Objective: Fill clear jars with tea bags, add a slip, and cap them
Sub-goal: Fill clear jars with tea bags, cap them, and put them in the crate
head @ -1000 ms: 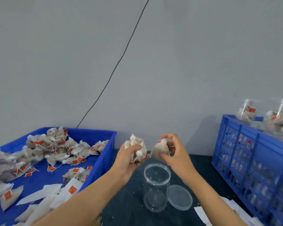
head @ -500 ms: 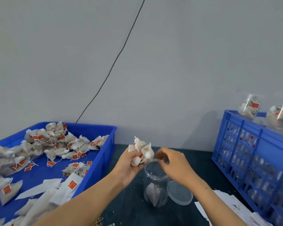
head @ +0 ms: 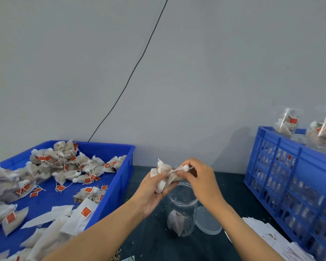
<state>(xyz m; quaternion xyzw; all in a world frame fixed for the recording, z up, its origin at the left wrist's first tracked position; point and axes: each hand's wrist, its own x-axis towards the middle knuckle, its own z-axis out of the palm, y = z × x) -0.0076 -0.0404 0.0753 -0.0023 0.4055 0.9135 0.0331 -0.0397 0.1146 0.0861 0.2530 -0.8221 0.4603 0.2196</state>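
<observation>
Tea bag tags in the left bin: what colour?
Orange-red squares on the tea bag tags, with faint pale print; head view, in the blue bin.

place: small packing workshop | signs: blue bin point(head: 119, 149) of tea bags point(head: 64, 162); blue crate point(head: 290, 178); bare grey wall point(head: 196, 72)

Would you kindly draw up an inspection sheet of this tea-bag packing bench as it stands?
Surface: dark table, specked with crumbs.
Job's things: open clear jar, one tea bag inside; lid beside it; slips at right.
Clutter: blue tray of loose tea bags; blue crate of filled jars.
Grippers: left hand holds a bunch of tea bags; right hand pinches one from it.
Cables: black cable on wall.
Surroundings: grey wall.
</observation>
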